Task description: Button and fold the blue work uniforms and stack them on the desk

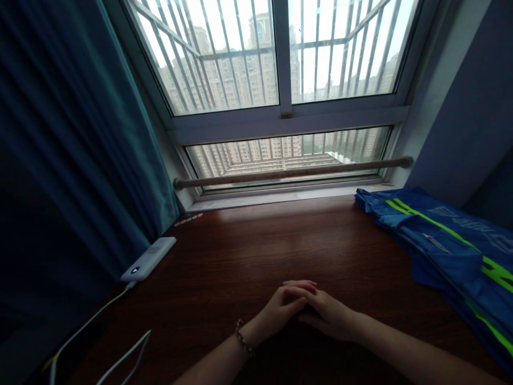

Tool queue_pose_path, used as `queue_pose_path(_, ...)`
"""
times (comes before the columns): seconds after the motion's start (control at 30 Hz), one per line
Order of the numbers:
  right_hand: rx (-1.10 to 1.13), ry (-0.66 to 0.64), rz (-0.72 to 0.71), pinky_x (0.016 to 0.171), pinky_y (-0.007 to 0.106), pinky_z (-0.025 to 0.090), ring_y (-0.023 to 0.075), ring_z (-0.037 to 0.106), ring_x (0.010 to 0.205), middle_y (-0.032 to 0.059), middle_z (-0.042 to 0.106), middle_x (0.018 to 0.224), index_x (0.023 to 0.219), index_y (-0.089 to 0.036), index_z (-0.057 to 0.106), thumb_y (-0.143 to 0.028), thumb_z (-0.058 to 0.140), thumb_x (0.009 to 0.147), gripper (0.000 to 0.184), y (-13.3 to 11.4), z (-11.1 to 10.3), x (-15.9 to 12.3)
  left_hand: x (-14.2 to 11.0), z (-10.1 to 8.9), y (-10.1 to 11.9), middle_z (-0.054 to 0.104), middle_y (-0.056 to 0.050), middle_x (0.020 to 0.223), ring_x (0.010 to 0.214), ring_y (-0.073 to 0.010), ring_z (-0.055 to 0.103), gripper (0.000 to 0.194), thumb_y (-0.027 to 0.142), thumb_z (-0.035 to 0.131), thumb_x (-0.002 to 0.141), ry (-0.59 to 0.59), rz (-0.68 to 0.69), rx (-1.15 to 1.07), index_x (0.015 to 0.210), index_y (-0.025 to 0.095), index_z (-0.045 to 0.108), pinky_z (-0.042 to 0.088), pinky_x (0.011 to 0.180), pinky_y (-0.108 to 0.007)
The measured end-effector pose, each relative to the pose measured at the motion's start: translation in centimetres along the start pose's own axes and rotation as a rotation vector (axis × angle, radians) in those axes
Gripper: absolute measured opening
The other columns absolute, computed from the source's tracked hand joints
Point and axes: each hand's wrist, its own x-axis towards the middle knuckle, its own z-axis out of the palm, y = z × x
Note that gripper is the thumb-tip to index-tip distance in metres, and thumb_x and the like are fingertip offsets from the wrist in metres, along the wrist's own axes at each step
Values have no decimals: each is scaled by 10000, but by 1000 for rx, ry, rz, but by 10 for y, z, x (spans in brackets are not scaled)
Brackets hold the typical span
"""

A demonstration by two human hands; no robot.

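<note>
Window (284,75) over brown tabletop (272,240); left hand (278,307) and right hand (332,315) clasp fingers (300,285) together.

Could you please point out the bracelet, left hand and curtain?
Bracelet (241,338): head view, middle of the band.
Left hand (277,310): head view, back of the hand.
Curtain (86,117): head view, on its folds.

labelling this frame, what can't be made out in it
In the head view:
Left hand and right hand: palms and some fingers hidden by the clasp.
Blue fabric: cut off by the right edge.
White device: round dark display too small to read.
Small round marks: details too small.
</note>
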Motion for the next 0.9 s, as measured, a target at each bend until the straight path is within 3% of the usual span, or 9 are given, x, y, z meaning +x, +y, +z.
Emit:
queue_pose_path(0.53, -30, 1, -18, 1010, 388, 291, 178, 323, 1223, 81, 370, 1322, 1301, -228, 298, -195, 474, 802, 529, 0, 0, 0, 1, 0, 0, 553, -104, 1133, 1066, -222, 490, 273, 315, 518, 797, -16, -17, -7, 998, 155, 612, 354, 948, -380)
queue_pose_path(0.9, -7, 3, -2, 1004, 356, 302, 165, 323, 1221, 70, 362, 1327, 1303, -243, 286, -170, 482, 790, 554, 0, 1, 1, 1, -1, 3, 552, -95, 1132, 1081, -219, 481, 240, 255, 523, 799, -16, -21, -33, 1005, 166, 606, 345, 959, -383)
